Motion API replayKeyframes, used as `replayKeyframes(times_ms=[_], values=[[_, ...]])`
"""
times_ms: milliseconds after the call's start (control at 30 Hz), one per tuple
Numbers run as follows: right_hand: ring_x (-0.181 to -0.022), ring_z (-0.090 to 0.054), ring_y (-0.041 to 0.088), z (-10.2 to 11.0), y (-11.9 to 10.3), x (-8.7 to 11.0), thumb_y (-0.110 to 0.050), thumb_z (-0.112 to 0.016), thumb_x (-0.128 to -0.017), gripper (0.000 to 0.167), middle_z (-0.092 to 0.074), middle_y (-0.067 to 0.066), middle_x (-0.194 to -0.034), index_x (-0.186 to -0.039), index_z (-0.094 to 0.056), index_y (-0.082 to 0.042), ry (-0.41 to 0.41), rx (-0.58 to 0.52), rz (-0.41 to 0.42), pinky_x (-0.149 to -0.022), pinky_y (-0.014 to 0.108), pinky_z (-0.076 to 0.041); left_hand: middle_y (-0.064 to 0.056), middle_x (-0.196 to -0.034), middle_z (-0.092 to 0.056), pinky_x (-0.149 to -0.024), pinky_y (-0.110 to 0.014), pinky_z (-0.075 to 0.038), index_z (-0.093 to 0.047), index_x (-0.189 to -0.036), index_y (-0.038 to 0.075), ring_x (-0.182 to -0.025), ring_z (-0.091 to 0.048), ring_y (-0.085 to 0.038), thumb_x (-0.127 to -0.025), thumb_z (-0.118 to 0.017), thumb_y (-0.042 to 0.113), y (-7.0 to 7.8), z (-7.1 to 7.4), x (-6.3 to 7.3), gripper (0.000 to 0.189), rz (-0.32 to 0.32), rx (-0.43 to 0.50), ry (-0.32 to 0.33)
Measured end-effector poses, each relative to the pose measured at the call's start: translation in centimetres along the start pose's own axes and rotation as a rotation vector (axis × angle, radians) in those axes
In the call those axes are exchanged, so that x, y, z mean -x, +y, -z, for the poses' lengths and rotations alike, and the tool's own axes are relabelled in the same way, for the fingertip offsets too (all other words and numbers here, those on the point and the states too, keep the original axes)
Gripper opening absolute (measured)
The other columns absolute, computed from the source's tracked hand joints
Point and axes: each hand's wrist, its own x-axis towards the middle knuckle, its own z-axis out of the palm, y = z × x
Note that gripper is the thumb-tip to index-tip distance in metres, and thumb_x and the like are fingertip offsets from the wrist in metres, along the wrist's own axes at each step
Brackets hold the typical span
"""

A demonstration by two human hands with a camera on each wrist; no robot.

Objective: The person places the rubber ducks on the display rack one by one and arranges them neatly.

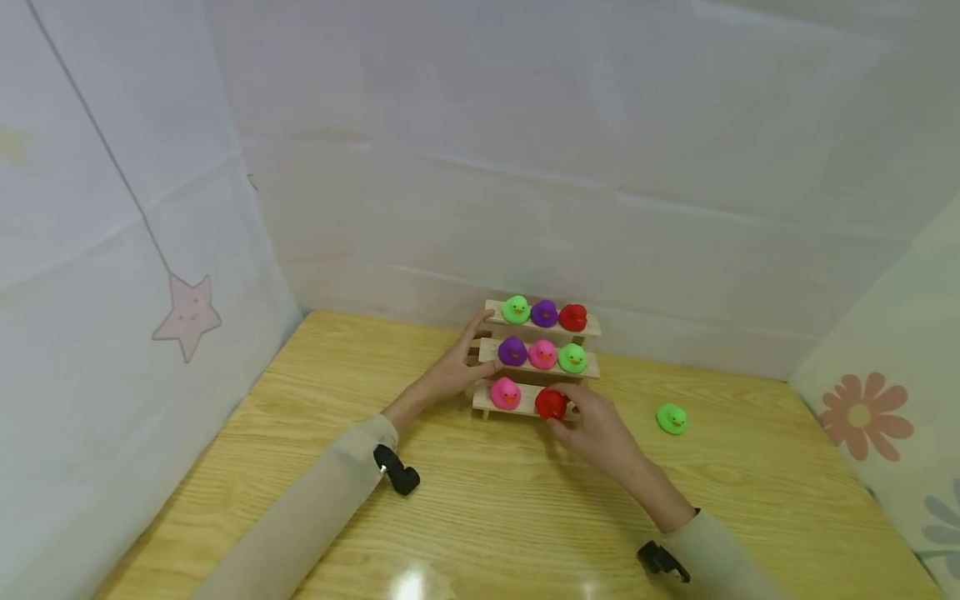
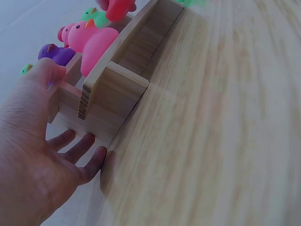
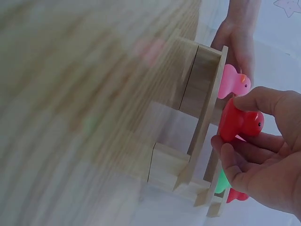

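A three-step wooden rack (image 1: 592,365) holds rubber ducks. My left hand (image 1: 452,372) rests at its left end, thumb by the middle step and the other fingers spread along the side (image 2: 37,136). My right hand (image 1: 602,431) pinches a red duck (image 1: 551,405) between thumb and fingers at the bottom step, right of a pink duck (image 1: 506,394). In the right wrist view this red duck (image 3: 237,123) is tilted beside the pink one. On the middle step sit purple (image 1: 512,352), pink (image 1: 543,354) and green (image 1: 573,358) ducks.
The top step bears green (image 1: 515,310), purple (image 1: 544,313) and red (image 1: 573,317) ducks. Another green duck (image 1: 672,419) stands on the wooden table (image 1: 480,517), right of the rack. A white cloth wall (image 1: 450,208) rises close behind, with printed cloth at both sides.
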Motion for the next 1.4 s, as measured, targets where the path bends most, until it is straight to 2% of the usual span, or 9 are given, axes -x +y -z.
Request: replayKeyframes(times_ms=[133,233,467,700,900,1133,1400], values=[[-0.097,-0.066,0.019,-0.4,0.0,-0.5,0.0,-0.081,-0.083,0.045,-0.069,0.006,-0.111,-0.125,-0.066,-0.002,-0.017,-0.02,-0.037,-0.081,0.039,-0.058,-0.029,-0.155,-0.028,-0.106,-0.057,-0.04,-0.01,-0.164,0.019,-0.133,-0.037,-0.053,-0.099,-0.069,0.016,1.7,0.0,0.5,0.088,0.01,0.01,-0.009],[-0.097,-0.065,0.019,-0.6,0.1,-0.8,0.001,-0.08,-0.084,0.045,-0.068,0.006,-0.113,-0.126,-0.066,-0.002,-0.026,-0.027,-0.058,-0.08,0.037,-0.058,-0.029,-0.154,-0.028,-0.106,-0.056,-0.04,-0.011,-0.164,0.018,-0.133,-0.038,-0.053,-0.099,-0.069,0.016,2.2,-0.1,0.6,0.088,0.016,0.014,-0.012],[-0.093,-0.061,0.019,-0.9,0.3,-1.4,0.002,-0.08,-0.082,0.044,-0.068,0.005,-0.112,-0.124,-0.068,-0.004,-0.025,-0.012,-0.074,-0.079,0.036,-0.056,-0.029,-0.155,-0.027,-0.106,-0.058,-0.039,-0.011,-0.164,0.021,-0.134,-0.037,-0.053,-0.099,-0.069,0.015,2.0,-0.3,0.5,0.087,0.012,0.031,-0.013],[-0.09,-0.06,0.017,-1.2,0.5,-1.8,-0.002,-0.081,-0.082,0.044,-0.069,0.004,-0.112,-0.125,-0.068,-0.005,-0.055,0.021,-0.111,-0.077,0.033,-0.055,-0.031,-0.155,-0.026,-0.106,-0.062,-0.038,-0.01,-0.164,0.02,-0.134,-0.034,-0.059,-0.099,-0.069,0.016,1.8,-0.3,0.5,0.088,0.004,0.035,-0.023],[-0.09,-0.06,0.017,-1.3,0.5,-1.8,-0.004,-0.082,-0.083,0.045,-0.068,0.003,-0.112,-0.126,-0.068,-0.007,-0.07,0.022,-0.126,-0.078,0.034,-0.054,-0.029,-0.155,-0.026,-0.104,-0.059,-0.041,-0.009,-0.164,0.022,-0.133,-0.036,-0.058,-0.099,-0.069,0.017,1.3,-0.3,0.4,0.088,0.005,0.043,-0.033],[-0.088,-0.06,0.02,-1.3,0.7,-1.9,-0.003,-0.082,-0.084,0.043,-0.068,0.003,-0.11,-0.125,-0.068,-0.006,-0.074,0.018,-0.108,-0.076,0.033,-0.053,-0.008,-0.154,-0.033,-0.103,-0.047,-0.045,-0.01,-0.16,0.049,-0.131,-0.045,-0.041,-0.097,-0.071,0.036,-2.5,-0.6,-0.8,0.088,0.022,-0.017,-0.004],[-0.087,-0.06,0.019,-1.4,1.0,-1.9,-0.005,-0.082,-0.084,0.043,-0.068,0.003,-0.107,-0.124,-0.068,-0.006,-0.08,0.033,-0.127,-0.075,0.032,-0.054,-0.009,-0.155,-0.032,-0.104,-0.048,-0.044,-0.009,-0.159,0.05,-0.133,-0.044,-0.042,-0.097,-0.071,0.039,-2.7,-0.7,-0.9,0.088,0.025,-0.028,-0.008]])
